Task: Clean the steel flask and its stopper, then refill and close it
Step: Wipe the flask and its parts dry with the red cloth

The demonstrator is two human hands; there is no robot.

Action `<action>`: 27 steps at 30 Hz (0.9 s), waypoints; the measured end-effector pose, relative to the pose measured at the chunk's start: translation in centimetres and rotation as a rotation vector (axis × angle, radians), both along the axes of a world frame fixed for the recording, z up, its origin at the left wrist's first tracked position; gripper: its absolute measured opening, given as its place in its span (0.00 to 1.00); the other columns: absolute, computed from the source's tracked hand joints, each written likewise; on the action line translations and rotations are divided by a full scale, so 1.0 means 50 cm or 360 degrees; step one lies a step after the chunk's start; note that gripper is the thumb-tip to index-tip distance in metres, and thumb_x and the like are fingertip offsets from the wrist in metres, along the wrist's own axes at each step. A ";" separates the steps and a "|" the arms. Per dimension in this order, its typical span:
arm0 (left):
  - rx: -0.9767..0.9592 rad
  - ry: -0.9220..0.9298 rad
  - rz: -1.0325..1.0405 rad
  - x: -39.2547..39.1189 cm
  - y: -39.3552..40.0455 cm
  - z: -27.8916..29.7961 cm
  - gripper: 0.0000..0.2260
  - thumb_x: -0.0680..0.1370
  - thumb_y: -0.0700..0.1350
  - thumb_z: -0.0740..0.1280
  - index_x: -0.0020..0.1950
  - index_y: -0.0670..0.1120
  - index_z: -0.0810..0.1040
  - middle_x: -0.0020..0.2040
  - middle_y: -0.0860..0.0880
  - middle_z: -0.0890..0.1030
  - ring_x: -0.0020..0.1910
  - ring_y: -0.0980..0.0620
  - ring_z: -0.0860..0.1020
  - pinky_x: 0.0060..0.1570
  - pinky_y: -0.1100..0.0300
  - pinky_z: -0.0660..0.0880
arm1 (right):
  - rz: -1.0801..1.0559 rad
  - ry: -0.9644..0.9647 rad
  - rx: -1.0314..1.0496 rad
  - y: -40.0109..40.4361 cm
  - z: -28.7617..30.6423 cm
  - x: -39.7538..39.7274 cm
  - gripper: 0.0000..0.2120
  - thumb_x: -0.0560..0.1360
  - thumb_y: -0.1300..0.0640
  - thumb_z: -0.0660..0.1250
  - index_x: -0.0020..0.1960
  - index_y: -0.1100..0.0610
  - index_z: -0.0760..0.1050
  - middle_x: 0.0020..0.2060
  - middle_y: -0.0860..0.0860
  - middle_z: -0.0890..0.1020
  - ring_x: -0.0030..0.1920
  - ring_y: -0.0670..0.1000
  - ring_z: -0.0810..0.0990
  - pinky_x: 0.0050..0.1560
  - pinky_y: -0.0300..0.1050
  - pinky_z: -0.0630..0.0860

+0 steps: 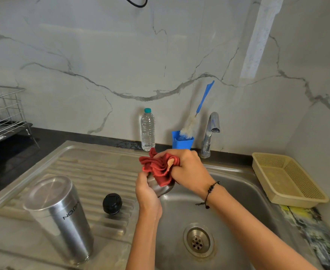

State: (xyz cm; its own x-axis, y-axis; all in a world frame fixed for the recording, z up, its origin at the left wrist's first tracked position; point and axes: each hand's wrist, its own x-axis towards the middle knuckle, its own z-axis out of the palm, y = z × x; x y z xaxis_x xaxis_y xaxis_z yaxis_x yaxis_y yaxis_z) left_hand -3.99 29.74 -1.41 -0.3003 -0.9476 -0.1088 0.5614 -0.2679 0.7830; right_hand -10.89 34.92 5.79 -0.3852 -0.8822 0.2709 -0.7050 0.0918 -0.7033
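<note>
Your left hand grips a steel cup from the left; your right hand presses a bunched red cloth on top. The steel flask and black stopper stand at the left, apart.

— What was hidden?
— The red cloth covered most of the steel piece the hands gripped.
— Anything cut off?
— The far-left dish rack, and both forearms at the near edge
</note>
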 end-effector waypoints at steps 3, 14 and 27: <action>0.0188 0.0153 0.0023 -0.004 0.001 -0.005 0.15 0.80 0.48 0.56 0.41 0.43 0.78 0.29 0.49 0.80 0.29 0.51 0.77 0.27 0.61 0.72 | -0.0173 -0.0267 -0.0155 0.002 -0.031 0.011 0.21 0.69 0.70 0.59 0.50 0.51 0.82 0.39 0.47 0.84 0.39 0.44 0.81 0.39 0.37 0.77; 0.0497 0.0501 -0.0093 -0.036 -0.012 -0.024 0.23 0.80 0.56 0.53 0.60 0.41 0.78 0.54 0.40 0.82 0.55 0.44 0.80 0.56 0.53 0.74 | -0.0346 -0.0618 -0.0695 0.030 -0.105 0.055 0.30 0.67 0.76 0.57 0.52 0.45 0.81 0.51 0.48 0.84 0.47 0.43 0.82 0.51 0.41 0.77; -0.0311 -0.0257 -0.0890 0.017 -0.063 -0.041 0.29 0.62 0.49 0.76 0.60 0.41 0.76 0.54 0.42 0.81 0.53 0.45 0.79 0.59 0.47 0.74 | -0.0301 -0.1229 -0.0661 -0.010 -0.088 -0.059 0.19 0.73 0.74 0.61 0.50 0.54 0.81 0.47 0.55 0.84 0.53 0.53 0.82 0.56 0.48 0.77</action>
State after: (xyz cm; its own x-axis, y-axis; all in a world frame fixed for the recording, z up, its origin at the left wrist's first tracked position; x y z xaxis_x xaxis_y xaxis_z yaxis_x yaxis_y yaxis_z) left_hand -3.15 26.60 -3.47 -0.7522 -0.6580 -0.0349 0.2470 -0.3308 0.9108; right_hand -13.84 34.41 1.41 -0.7214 -0.6741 0.1590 -0.0202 -0.2089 -0.9777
